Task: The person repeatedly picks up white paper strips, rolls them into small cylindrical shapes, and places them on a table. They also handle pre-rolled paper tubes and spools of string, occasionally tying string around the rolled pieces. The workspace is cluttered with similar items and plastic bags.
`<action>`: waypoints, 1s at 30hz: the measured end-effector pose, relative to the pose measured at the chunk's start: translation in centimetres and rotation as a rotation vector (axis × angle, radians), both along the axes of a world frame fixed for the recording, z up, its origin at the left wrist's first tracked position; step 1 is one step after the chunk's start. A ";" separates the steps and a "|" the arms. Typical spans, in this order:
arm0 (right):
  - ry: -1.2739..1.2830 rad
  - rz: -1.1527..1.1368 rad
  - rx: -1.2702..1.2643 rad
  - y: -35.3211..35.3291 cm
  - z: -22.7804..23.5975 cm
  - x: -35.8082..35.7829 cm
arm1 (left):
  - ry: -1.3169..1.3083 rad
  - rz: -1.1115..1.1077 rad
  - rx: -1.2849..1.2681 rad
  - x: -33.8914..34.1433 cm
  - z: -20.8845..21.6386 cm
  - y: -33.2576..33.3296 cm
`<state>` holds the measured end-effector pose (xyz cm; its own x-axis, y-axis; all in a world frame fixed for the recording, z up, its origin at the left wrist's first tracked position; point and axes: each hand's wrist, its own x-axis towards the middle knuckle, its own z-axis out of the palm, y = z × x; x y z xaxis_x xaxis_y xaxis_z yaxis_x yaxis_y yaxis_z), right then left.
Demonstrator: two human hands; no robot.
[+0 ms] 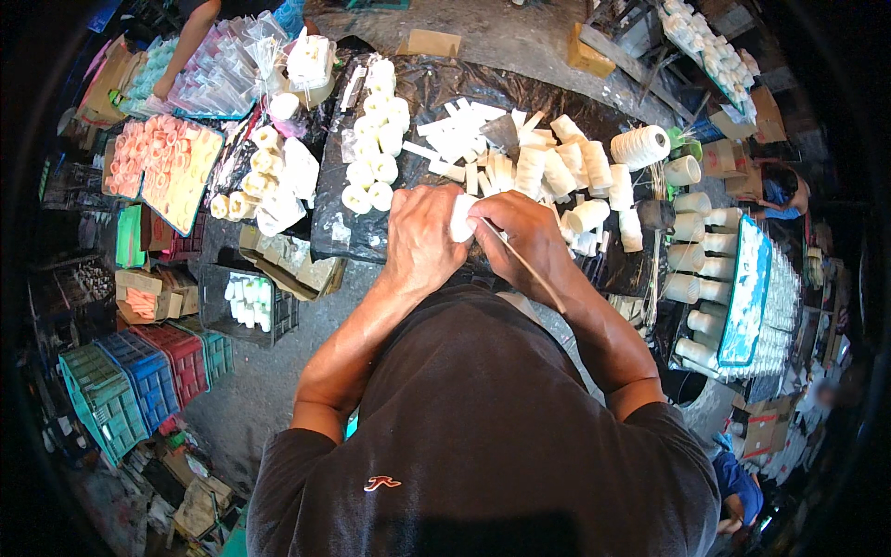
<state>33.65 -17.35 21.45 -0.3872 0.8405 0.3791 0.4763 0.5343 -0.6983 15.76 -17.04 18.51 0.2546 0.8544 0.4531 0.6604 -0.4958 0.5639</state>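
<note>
My left hand [424, 234] is closed around a small white piece [461, 219] in front of my chest, at the near edge of the black-covered table. My right hand [531, 239] pinches a thin brown stick [524, 265], which slants down over the back of that hand toward my forearm. The right fingertips meet the white piece; whether the stick's tip touches it is hidden by the fingers. Just beyond my hands lie cream ribbed cylinders [531, 172], white strips [473, 130] and a double row of pale hollow rolls [371, 139].
Black plastic sheeting [427, 84] covers the table. Pink ring-shaped pieces fill a tray [181, 200] at the left, above plastic crates [125, 381] on the floor. Cream cylinders with a blue-edged tray [745, 292] stand at the right. Another person's arm [190, 51] reaches in at the far left.
</note>
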 end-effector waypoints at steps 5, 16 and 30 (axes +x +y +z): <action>-0.051 0.005 0.092 0.1 -0.1 -0.1 | -0.017 -0.023 -0.018 0.3 0.5 0.0; -0.038 -0.023 -0.269 0.5 0.2 1.3 | -0.040 -0.050 -0.035 0.5 -0.7 -0.1; 0.613 -0.214 -0.789 0.7 -3.7 2.4 | -1.143 0.221 -0.492 -0.3 -6.8 1.8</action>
<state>36.00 -16.61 17.70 -0.1252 0.9652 -0.2298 -0.0496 -0.2374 -0.9701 15.43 -15.28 11.73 -0.2408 0.9689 -0.0569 -0.2823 -0.0139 0.9592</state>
